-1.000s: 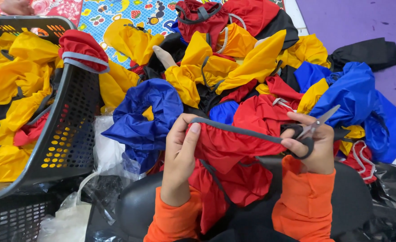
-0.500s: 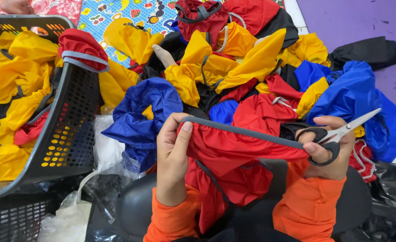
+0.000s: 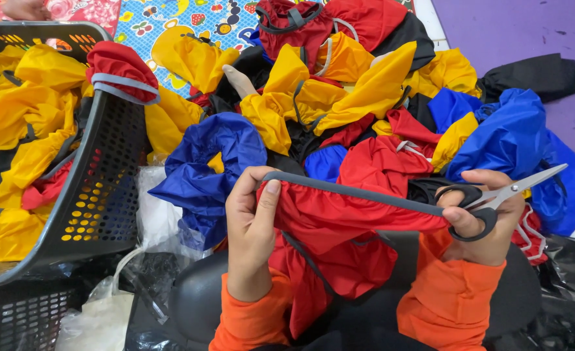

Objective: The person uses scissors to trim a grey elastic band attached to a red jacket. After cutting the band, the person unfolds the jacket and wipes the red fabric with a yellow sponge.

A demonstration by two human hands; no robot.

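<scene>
So I've got the red fabric piece (image 3: 339, 221) stretched out just in front of the big pile of coloured fabric (image 3: 365, 97), my left hand (image 3: 252, 227) pinching one end of its grey elastic band (image 3: 352, 192) and my right hand (image 3: 489, 218) closed round the other end with the scissors (image 3: 495, 198) looped on my fingers. The blades sit right by my knuckles and the taut band, so one slip could probably nick fabric or skin. Can't tell if the blades are fully closed, and my right fingers hide that end of the band.
</scene>
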